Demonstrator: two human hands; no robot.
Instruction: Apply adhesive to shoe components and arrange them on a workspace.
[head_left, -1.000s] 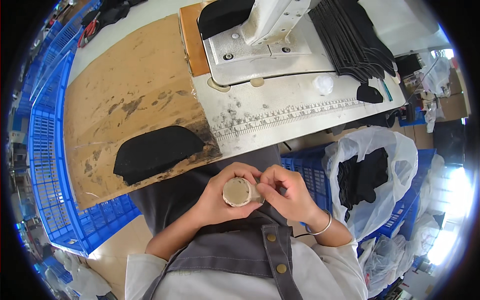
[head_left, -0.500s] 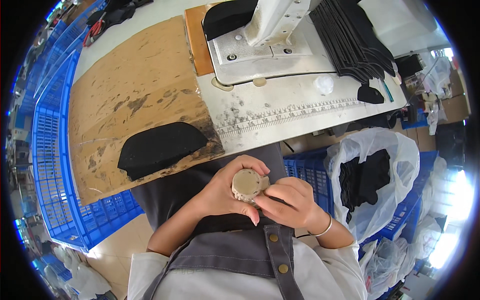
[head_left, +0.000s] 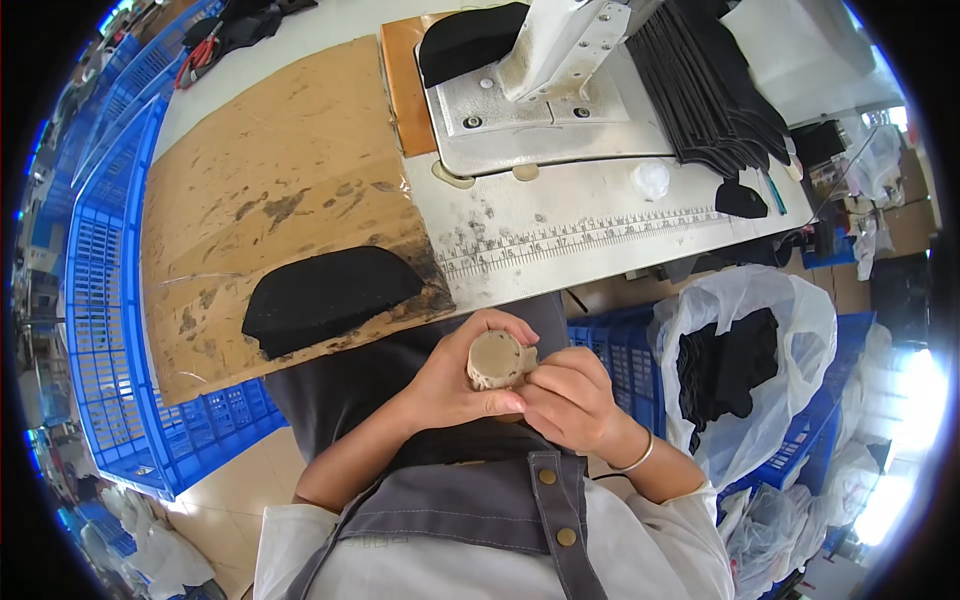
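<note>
Above my lap, close to the table's front edge, my left hand (head_left: 452, 378) is wrapped round a small round beige pot (head_left: 495, 358). Its flat top faces up, and its side looks crusted and stained. My right hand (head_left: 575, 398) is closed, its fingertips pinching at the pot's right side by a small projecting piece. What those fingertips hold there is hidden. On the brown cardboard sheet (head_left: 290, 210) lies a curved black fabric piece (head_left: 335, 298), nearest my left hand.
A white sewing machine (head_left: 545, 110) stands at the back. Right of it lie stacked black pieces (head_left: 700, 90) and a small white lump (head_left: 650, 180). A printed ruler (head_left: 590, 235) runs along the table. Blue crates (head_left: 100, 330) flank me; a plastic bag (head_left: 800, 350) holds black pieces.
My left thumb has moved in against the pot's lower side. My right fingers have closed up more beside it. The whole view has shifted slightly.
</note>
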